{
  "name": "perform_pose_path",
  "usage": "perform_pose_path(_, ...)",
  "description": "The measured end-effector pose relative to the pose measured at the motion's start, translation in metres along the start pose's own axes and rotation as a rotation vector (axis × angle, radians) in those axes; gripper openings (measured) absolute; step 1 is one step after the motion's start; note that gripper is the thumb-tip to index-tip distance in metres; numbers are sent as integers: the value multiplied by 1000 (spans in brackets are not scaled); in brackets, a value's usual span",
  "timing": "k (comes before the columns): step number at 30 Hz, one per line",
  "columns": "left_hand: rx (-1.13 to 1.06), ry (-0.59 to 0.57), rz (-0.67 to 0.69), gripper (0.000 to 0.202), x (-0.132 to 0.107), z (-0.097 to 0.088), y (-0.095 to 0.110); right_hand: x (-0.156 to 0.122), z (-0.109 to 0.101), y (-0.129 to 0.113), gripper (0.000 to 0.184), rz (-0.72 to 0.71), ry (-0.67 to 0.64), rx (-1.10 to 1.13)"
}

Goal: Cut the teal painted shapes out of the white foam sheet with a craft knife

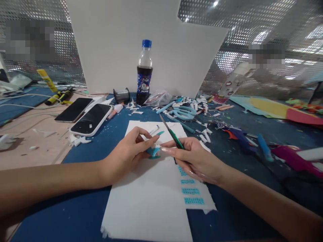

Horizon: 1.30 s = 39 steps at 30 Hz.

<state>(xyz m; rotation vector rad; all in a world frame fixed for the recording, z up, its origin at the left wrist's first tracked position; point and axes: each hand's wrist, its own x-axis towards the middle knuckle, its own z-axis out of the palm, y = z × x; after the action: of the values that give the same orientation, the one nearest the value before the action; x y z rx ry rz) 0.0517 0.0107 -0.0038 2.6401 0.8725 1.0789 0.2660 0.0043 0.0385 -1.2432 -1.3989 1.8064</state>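
My left hand (131,151) is closed, its fingertips pinching a small white and teal piece of paper (154,151) above a white sheet (148,201). My right hand (194,156) is wrapped round green-handled scissors (174,136), whose dark blades point up and away to the left. The thumb and forefinger of that hand reach the right edge of the small piece. Behind my left fingers a white pen-like stick (153,129) lies on the sheet. Teal rectangles with tiny marks (193,201) run down the sheet's right side, partly under my right hand.
Two phones (91,119) lie at the left. A Pepsi bottle (144,74), a spool (121,95) and a plastic bag (158,98) stand behind the sheet. Light-blue scissors (184,112) rest among white scraps (202,102). Coloured sheets (275,107) and a magenta tool (290,158) are at the right.
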Motion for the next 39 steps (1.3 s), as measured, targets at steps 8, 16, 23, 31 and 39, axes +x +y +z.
perform_pose_path(8, -23, 13, -150, 72, 2, 0, -3, -2, 12, 4, 40, -19, 70, 40)
perform_pose_path(16, -45, 36, -267, 57, 5, 0, 1, -3, 17, 6, 38, -23, 40, 47)
perform_pose_path(23, -27, 55, -323, 42, 6, -2, 4, -2, 16, 5, 36, 14, -29, 9)
perform_pose_path(31, -388, -33, -374, 55, 7, -5, 4, 3, -7, 6, 47, -310, 146, -175)
perform_pose_path(39, -385, -48, -468, 39, 8, -10, 4, 10, -33, 9, 25, -786, 279, -970)
